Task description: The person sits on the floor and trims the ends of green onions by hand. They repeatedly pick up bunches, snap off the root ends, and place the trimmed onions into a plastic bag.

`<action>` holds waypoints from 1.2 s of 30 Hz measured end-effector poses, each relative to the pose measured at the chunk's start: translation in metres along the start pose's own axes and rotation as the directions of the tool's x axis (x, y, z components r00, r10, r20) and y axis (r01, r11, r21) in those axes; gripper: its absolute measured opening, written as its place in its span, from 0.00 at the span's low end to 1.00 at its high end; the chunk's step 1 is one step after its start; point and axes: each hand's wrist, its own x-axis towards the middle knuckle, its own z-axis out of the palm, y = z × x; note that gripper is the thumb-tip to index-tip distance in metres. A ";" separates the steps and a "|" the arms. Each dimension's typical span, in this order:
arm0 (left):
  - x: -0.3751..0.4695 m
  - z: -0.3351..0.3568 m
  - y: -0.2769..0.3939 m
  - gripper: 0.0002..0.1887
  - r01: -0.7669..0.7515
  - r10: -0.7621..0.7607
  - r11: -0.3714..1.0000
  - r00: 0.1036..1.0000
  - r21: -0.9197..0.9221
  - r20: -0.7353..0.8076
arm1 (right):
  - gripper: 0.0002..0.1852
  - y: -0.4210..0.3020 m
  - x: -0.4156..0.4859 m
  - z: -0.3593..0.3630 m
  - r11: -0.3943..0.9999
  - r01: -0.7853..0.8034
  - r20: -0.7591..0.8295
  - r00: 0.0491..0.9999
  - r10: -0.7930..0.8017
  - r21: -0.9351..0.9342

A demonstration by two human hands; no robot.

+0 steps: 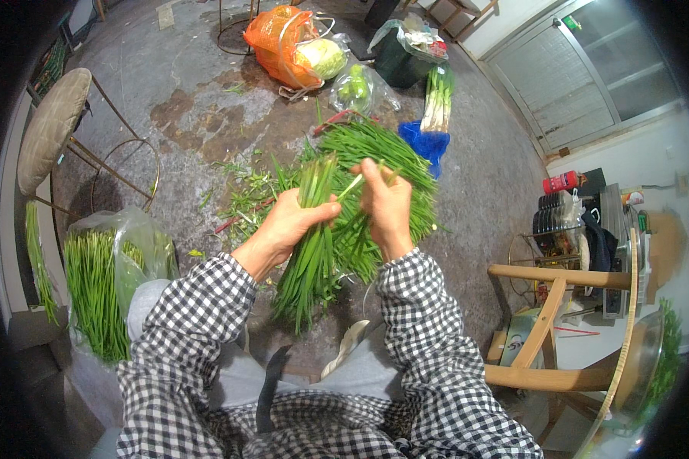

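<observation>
My left hand is closed around an upright bunch of garlic chives, the pale stem ends above the thumb and the green leaves hanging below. With bent fingers, my right hand pinches a few chive stalks just right of the bunch; part of this hand is blurred. Beneath both hands a large heap of chives lies on the floor. Loose trimmings and leaf scraps are scattered left of the heap.
A plastic bag of chives stands at my left, near a cushioned stool. Beyond the heap are an orange mesh bag, a bagged green vegetable, a lined bin and scallions. A wooden chair stands right.
</observation>
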 end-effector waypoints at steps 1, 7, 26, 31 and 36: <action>0.000 0.000 0.001 0.13 -0.020 0.021 1.000 0.999 -0.014 0.037 | 0.15 -0.002 0.003 -0.003 0.998 -0.009 -0.030 0.999 0.011 0.064; -0.004 0.000 0.000 0.12 0.051 -0.045 0.994 0.997 -0.098 0.057 | 0.24 -0.012 0.002 -0.009 0.968 -0.101 -0.116 0.985 0.130 0.228; 0.002 -0.005 0.000 0.15 0.027 -0.025 0.978 1.000 -0.209 0.014 | 0.09 0.003 0.000 -0.005 0.987 -0.143 0.152 0.980 0.130 0.078; 0.002 -0.005 0.000 0.14 0.017 -0.017 0.986 1.000 -0.163 -0.004 | 0.08 -0.009 0.008 -0.012 0.962 -0.020 -0.119 0.991 0.055 0.272; 0.001 -0.001 0.000 0.17 0.035 -0.029 0.973 0.999 -0.228 0.029 | 0.20 -0.012 0.000 -0.004 0.958 -0.187 0.095 0.981 0.170 0.219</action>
